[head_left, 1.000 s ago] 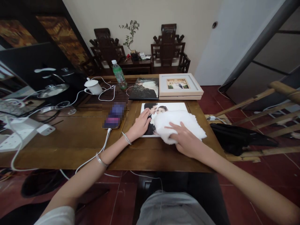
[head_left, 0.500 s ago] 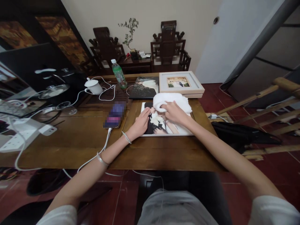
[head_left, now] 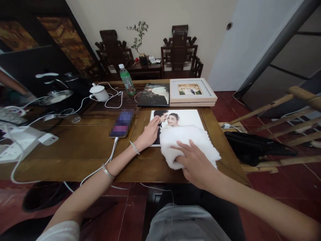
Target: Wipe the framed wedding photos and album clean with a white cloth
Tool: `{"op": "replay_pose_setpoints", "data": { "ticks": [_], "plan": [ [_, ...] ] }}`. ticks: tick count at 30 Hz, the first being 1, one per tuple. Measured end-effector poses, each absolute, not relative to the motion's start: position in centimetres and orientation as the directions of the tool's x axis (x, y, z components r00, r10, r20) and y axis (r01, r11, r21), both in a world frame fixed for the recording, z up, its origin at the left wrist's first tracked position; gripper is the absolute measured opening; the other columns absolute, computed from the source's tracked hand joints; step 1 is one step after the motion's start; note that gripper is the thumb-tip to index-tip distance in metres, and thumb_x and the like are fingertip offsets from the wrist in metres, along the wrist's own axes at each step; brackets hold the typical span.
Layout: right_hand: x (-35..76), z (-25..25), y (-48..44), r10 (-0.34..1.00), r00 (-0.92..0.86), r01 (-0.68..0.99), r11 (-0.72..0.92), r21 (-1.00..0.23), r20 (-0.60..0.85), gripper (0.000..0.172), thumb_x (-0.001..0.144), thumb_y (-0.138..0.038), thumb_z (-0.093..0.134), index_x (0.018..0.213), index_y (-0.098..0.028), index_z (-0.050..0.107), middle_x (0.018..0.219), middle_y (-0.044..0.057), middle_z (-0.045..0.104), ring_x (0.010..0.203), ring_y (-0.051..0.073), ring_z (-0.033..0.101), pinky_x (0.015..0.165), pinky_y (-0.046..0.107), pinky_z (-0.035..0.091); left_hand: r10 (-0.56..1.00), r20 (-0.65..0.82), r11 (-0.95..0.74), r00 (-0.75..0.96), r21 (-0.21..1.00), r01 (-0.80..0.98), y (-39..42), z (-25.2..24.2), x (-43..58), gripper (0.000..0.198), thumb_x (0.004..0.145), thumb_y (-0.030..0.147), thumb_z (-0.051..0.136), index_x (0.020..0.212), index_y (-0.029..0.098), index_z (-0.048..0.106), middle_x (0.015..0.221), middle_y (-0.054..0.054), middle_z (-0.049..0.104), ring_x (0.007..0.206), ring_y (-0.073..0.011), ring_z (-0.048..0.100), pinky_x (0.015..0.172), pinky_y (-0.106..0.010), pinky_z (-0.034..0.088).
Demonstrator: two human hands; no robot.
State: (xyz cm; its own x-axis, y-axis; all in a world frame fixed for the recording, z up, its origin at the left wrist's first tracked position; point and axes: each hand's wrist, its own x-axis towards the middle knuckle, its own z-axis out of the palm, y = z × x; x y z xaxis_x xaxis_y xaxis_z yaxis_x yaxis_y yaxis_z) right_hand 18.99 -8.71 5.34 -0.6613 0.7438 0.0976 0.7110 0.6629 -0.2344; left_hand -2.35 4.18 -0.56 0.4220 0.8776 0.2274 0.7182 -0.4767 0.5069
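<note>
A white-edged photo panel point(head_left: 190, 117) with a picture of a couple lies flat near the right end of the wooden table point(head_left: 100, 164). My left hand point(head_left: 149, 131) rests on its left side, fingers stretched out flat. A white fluffy cloth point(head_left: 173, 140) covers the lower right part of the panel and hangs over its near edge onto the table. My right hand point(head_left: 194, 160) grips the cloth from above, thumb tucked into a fold and fingers spread over it.
Behind the panel lie a dark photo panel point(head_left: 155, 95) and a framed photo point(head_left: 208, 88). Left of my hand is a phone point(head_left: 121, 124) on a charging cable. Further left stand a green bottle point(head_left: 127, 80), a lidded white cup point(head_left: 99, 93), a clear plastic cup point(head_left: 71, 116) and a power strip point(head_left: 25, 142).
My right hand has pulled the cloth from the panel's upper part down toward me, uncovering the faces in the picture. My left hand stays in place on the panel.
</note>
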Motion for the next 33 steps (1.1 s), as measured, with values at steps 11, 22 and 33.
{"op": "replay_pose_setpoints", "data": {
  "ticks": [11, 22, 33],
  "plan": [
    [18.3, 6.7, 2.5, 0.815, -0.567, 0.799, 0.579, -0.161, 0.120, 0.039, 0.072, -0.005, 0.041, 0.100, -0.017, 0.066, 0.102, 0.014, 0.067, 0.093, 0.026, 0.061, 0.082, 0.036, 0.041, 0.866, 0.246, -0.497, 0.435, 0.504, 0.706, 4.2, -0.6, -2.5, 0.049, 0.094, 0.024, 0.027, 0.140, 0.011, 0.033, 0.150, -0.015, 0.030, 0.141, -0.0232, 0.023, 0.114, -0.047, 0.024],
    [16.6, 6.6, 6.7, 0.833, -0.528, 0.786, 0.552, -0.279, 0.164, 0.036, 0.072, -0.003, 0.043, 0.096, -0.015, 0.066, 0.093, 0.012, 0.070, 0.087, 0.024, 0.061, 0.076, 0.030, 0.040, 0.852, 0.270, -0.523, 0.449, 0.501, 0.690, 4.3, -0.6, -2.6, 0.049, 0.093, 0.024, 0.028, 0.141, 0.015, 0.033, 0.150, -0.012, 0.031, 0.141, -0.0229, 0.024, 0.114, -0.047, 0.024],
    [18.9, 4.9, -6.0, 0.746, -0.655, 0.721, 0.665, -0.194, 0.120, 0.046, 0.069, 0.000, 0.040, 0.105, -0.015, 0.065, 0.132, 0.016, 0.053, 0.133, 0.031, 0.034, 0.107, 0.060, 0.021, 0.863, 0.260, -0.504, 0.433, 0.500, 0.705, 4.3, -0.6, -2.4, 0.048, 0.093, 0.023, 0.027, 0.139, 0.013, 0.035, 0.149, -0.014, 0.031, 0.140, -0.0232, 0.025, 0.114, -0.046, 0.024]
  ]
}}
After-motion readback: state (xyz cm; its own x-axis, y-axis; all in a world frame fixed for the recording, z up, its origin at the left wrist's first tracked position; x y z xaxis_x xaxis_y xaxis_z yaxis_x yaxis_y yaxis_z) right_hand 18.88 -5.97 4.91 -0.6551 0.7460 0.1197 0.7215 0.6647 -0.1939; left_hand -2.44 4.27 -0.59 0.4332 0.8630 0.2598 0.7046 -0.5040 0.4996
